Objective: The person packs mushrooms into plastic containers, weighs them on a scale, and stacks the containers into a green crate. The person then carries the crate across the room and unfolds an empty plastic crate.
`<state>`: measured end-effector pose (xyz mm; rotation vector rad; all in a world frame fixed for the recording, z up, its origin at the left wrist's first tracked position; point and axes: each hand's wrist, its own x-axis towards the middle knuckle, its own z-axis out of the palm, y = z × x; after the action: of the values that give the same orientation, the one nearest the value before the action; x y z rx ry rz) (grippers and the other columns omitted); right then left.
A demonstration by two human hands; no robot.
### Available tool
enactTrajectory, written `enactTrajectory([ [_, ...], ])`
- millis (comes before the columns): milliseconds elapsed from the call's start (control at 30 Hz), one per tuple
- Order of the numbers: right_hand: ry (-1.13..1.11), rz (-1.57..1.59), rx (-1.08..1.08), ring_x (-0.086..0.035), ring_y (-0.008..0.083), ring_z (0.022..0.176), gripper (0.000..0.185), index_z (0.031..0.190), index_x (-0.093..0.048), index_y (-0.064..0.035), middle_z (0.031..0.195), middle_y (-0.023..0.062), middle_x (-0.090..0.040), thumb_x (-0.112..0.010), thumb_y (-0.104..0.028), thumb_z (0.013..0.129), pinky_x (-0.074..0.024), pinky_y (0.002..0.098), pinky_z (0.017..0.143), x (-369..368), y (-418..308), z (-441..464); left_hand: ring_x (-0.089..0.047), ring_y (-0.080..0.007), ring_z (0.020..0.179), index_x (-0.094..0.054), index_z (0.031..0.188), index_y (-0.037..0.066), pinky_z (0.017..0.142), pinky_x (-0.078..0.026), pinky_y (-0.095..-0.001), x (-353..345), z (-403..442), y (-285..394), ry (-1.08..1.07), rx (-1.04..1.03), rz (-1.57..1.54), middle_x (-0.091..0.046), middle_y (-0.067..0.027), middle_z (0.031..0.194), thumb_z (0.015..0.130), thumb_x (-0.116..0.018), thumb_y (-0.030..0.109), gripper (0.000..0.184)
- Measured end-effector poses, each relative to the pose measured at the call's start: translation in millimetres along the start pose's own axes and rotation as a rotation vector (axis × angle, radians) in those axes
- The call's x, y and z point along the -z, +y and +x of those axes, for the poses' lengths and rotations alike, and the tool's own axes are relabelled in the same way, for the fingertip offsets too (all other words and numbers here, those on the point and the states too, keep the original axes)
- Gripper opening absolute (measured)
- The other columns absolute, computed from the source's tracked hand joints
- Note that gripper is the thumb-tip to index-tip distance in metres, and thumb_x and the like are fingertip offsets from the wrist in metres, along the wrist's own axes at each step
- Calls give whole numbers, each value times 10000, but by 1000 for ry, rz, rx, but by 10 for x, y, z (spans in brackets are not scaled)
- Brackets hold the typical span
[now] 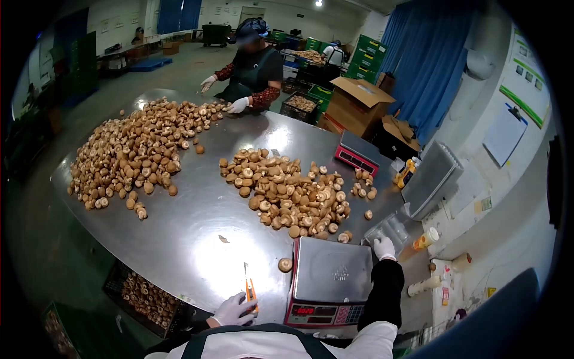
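Note:
My left hand (234, 310), in a white glove, is at the front edge of the metal table. Its fingers close at the handle of an orange utility knife (250, 288), whose blade points away from me. My right hand (384, 248), also gloved, reaches past the scale and grips the near edge of clear plastic trays (394, 228). Between my arms stands a digital scale (332, 269) with a bare steel plate and a lit red display. A single mushroom (285, 264) lies left of the scale. Beyond it spreads a pile of brown mushrooms (287, 194).
A larger mushroom heap (134, 149) covers the table's far left, where a co-worker (254, 66) handles mushrooms with gloved hands. A second scale (357, 152) stands at the back right. Stacked plastic trays (433, 179) lean by the wall. A crate of mushrooms (146, 302) sits below left.

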<state>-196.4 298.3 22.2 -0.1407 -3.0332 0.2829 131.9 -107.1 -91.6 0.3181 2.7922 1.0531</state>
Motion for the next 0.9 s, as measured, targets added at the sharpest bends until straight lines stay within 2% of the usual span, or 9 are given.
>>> enactTrajectory([
  [67, 83, 52, 35, -572, 351, 955, 300, 985, -643, -64, 973, 183, -622, -520, -261, 796, -449, 409, 835, -154, 79, 194, -388, -400, 1135, -497, 1249, 229, 946, -335, -457, -214, 185, 73, 19, -22, 236, -319, -217, 1329, 796, -552, 467, 514],
  [167, 111, 228, 242, -574, 329, 946, 264, 970, -644, -76, 984, 163, -617, -538, -237, 790, -455, 393, 825, -399, -191, 488, -344, -413, 1165, -468, 1278, 226, 974, -298, -489, -302, 338, 102, -9, 65, 368, -314, -224, 1312, 771, -564, 530, 599],
  [367, -43, 190, 631, -593, 292, 900, 237, 1000, -627, -96, 970, 113, -627, -535, -216, 818, -472, 385, 768, -815, -1481, 901, -328, -432, 1151, -516, 1210, 146, 963, -296, -480, -334, 443, -229, 394, 405, 318, -320, -234, 1322, 750, -594, 410, 536],
  [567, -127, -60, 504, -589, 295, 944, 494, 1281, -398, -126, 1199, 116, -497, -540, -153, 809, -492, 404, 747, -1457, -2058, 1344, -350, -412, 1185, -518, 1219, 163, 958, -321, -486, -5, 555, -286, 393, 529, 634, -333, -235, 1333, 751, -609, 372, 520],
  [700, -106, 44, 570, -610, 292, 849, 456, 1153, -486, -114, 1088, 114, -516, -632, -211, 733, -493, 403, 694, -1124, -2078, 1192, -442, -350, 1102, -481, 1236, 112, 895, -400, -419, 216, 758, 199, 610, 429, 403, -383, -202, 1272, 789, -625, 292, 503],
  [767, 20, 236, 683, -614, 272, 832, 390, 1071, -552, -124, 978, 99, -581, -638, -252, 713, -489, 381, 699, -1003, -2036, 884, -475, -294, 1091, -479, 1230, 79, 909, -427, -361, 147, 864, 282, 703, 299, -228, -371, -185, 1292, 836, -598, 237, 441],
  [800, -152, 429, 743, -617, 250, 829, 358, 1038, -581, -116, 930, 89, -617, -634, -278, 724, -486, 351, 715, -816, -2032, 650, -460, -292, 1146, -341, 1343, 101, 968, -406, -376, 145, 899, 355, 518, 395, -692, -347, -158, 1322, 887, -540, 217, 510],
  [833, -331, 544, 800, -619, 240, 818, 336, 986, -602, -102, 898, 86, -637, -639, -311, 726, -483, 327, 718, -408, -2032, 271, -460, -292, 1146, -341, 1343, 101, 968, -406, -376, 186, 955, 492, 511, 393, -712, -347, -158, 1322, 887, -540, 217, 510],
  [900, -474, 586, 1062, -620, 239, 798, 399, 1032, -602, -107, 910, 103, -623, -657, -361, 730, -480, 320, 700, -461, -1846, -260, -428, -331, 1196, -130, 1422, 138, 996, -385, -424, 277, 1099, 762, 318, 355, -1795, -344, -144, 1329, 907, -512, 212, 645],
])
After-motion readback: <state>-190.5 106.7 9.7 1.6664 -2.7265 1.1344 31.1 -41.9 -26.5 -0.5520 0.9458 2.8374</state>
